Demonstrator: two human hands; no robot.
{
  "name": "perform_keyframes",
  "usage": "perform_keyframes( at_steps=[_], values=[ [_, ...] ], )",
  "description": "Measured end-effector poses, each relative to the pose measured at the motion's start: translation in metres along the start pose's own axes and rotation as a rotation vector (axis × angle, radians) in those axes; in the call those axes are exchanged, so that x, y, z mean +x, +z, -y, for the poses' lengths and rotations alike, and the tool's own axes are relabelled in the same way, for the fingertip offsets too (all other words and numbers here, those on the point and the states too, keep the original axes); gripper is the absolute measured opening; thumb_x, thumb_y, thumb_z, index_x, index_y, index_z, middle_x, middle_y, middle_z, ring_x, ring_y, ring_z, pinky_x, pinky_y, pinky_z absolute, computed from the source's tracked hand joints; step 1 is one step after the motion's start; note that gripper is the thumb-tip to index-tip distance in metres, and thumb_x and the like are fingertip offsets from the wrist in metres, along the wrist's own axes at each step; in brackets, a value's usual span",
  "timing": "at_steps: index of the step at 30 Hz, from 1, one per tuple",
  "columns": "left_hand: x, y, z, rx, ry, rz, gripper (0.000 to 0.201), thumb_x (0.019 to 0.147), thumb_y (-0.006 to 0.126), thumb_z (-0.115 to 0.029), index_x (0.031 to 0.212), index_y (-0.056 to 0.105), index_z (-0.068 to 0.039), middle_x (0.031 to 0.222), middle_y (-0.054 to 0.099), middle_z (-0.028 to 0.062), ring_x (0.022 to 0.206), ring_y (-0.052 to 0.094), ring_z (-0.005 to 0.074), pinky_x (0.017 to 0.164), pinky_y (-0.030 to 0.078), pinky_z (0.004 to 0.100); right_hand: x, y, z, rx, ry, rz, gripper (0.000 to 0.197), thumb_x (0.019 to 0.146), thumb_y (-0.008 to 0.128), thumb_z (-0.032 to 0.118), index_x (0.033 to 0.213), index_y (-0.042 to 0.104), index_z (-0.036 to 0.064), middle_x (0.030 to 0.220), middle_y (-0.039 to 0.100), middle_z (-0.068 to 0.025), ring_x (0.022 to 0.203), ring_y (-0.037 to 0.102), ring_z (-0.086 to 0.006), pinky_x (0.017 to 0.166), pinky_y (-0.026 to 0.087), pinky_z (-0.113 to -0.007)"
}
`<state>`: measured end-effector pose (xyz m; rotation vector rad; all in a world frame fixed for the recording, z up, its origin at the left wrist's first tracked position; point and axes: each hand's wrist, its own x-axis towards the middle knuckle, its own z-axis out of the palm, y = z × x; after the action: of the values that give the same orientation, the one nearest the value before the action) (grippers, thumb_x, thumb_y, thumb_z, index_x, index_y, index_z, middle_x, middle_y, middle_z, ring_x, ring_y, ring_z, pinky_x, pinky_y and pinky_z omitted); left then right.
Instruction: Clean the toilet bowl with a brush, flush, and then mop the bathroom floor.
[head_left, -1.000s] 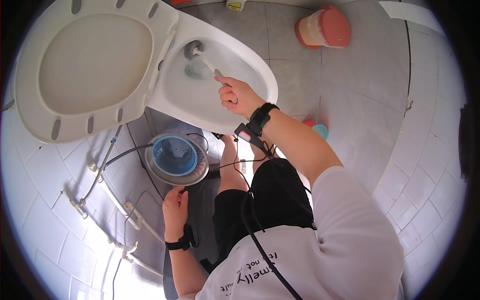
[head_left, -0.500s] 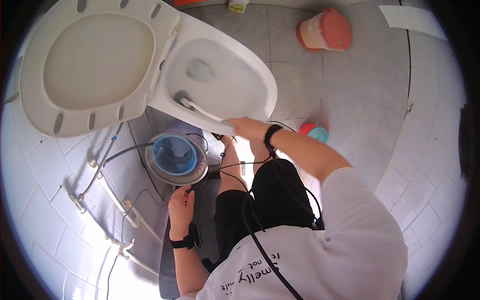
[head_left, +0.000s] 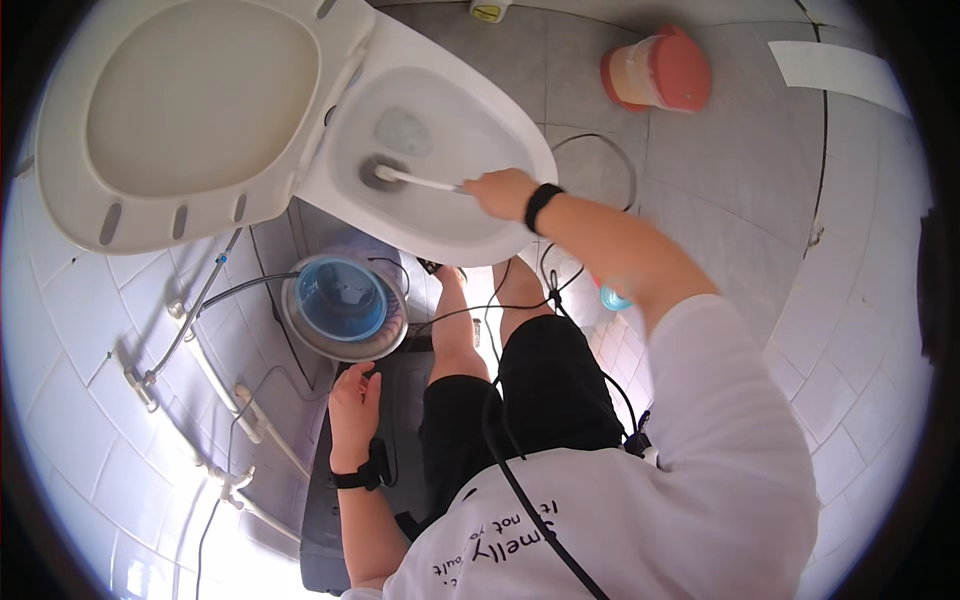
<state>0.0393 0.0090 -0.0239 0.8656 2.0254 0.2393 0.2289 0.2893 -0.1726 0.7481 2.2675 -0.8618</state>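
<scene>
My right hand [head_left: 505, 194] is closed around the white handle of a toilet brush [head_left: 425, 181], above the near right part of the toilet bowl [head_left: 541, 165]. The brush's grey bristle head lies inside the bowl, against its left inner wall, just below the pooled water. A raised white toilet seat [head_left: 105, 180] leans back at the left. My left hand [head_left: 353, 412] hangs with loosely bent fingers and the thumb apart, holding nothing. It is over the edge of a dark grey box-like surface [head_left: 405, 375], just below the basins.
A blue basin [head_left: 343, 298] sits in a wider pale basin [head_left: 372, 350] left of my legs. White pipes [head_left: 215, 365] run along the tiled left wall. A red-lidded bin [head_left: 660, 72] stands at the far right. Black cables [head_left: 556, 295] loop past my legs.
My right hand has moved up and inward over the bowl, swinging the brush handle nearly level. The bristle head has shifted slightly up in the bowl. My left hand stays nearly in place.
</scene>
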Motion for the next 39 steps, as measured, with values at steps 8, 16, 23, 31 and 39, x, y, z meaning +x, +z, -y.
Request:
perform_keyframes(
  at_steps=[8, 16, 23, 31, 39],
  values=[
    [0.004, 0.004, -0.008, 0.033, 0.051, 0.007, 0.017, 0.077, 0.056, -0.01, 0.091, 0.057, 0.0, 0.069, 0.054, 0.0135, 0.059, 0.053, 0.0242, 0.054, 0.042, 0.0327, -0.051, 0.007, -0.026, 0.062, -0.099, 0.216, 0.036, 0.075, 0.041, 0.009, 0.109, 0.052, 0.0124, 0.094, 0.059, -0.0156, 0.084, 0.058, -0.0318, 0.072, 0.047, -0.041],
    [0.004, 0.003, -0.011, 0.011, 0.023, 0.009, 0.017, 0.077, 0.056, -0.01, 0.091, 0.057, 0.0, 0.068, 0.054, 0.0133, 0.059, 0.053, 0.024, 0.055, 0.042, 0.0327, -0.032, -0.03, -0.074, -0.313, -0.122, 0.154, 0.023, 0.078, 0.042, 0.014, 0.095, 0.057, 0.0106, 0.079, 0.061, -0.013, 0.077, 0.06, -0.0305, 0.065, 0.047, -0.043],
    [0.004, 0.003, -0.02, 0.031, 0.042, 0.019, 0.017, 0.077, 0.056, -0.011, 0.091, 0.057, -0.001, 0.068, 0.054, 0.0124, 0.06, 0.053, 0.0241, 0.056, 0.042, 0.0329, 0.062, 0.022, 0.003, 0.012, 0.304, -0.237, 0.024, 0.081, 0.041, 0.018, 0.086, 0.061, 0.0066, 0.078, 0.062, -0.0128, 0.077, 0.061, -0.0277, 0.065, 0.047, -0.037],
    [-0.004, 0.001, -0.003, -0.04, 0.008, -0.042, 0.017, 0.077, 0.056, -0.01, 0.091, 0.057, -0.001, 0.067, 0.054, 0.0127, 0.059, 0.053, 0.0245, 0.055, 0.042, 0.033, 0.002, -0.006, -0.029, 0.046, 0.094, 0.043, 0.027, 0.08, 0.038, 0.012, 0.097, 0.059, 0.008, 0.092, 0.061, -0.0159, 0.084, 0.059, -0.0309, 0.071, 0.047, -0.041],
    [0.007, 0.028, 0.059, -0.15, -0.018, -0.134, 0.018, 0.076, 0.056, -0.012, 0.091, 0.057, -0.002, 0.066, 0.054, 0.0141, 0.059, 0.054, 0.0262, 0.053, 0.042, 0.0349, -0.101, -0.032, -0.053, -0.33, 0.04, 0.184, 0.024, 0.077, 0.043, 0.014, 0.098, 0.055, 0.0117, 0.074, 0.06, -0.0153, 0.07, 0.06, -0.0329, 0.061, 0.047, -0.044]
  ],
)
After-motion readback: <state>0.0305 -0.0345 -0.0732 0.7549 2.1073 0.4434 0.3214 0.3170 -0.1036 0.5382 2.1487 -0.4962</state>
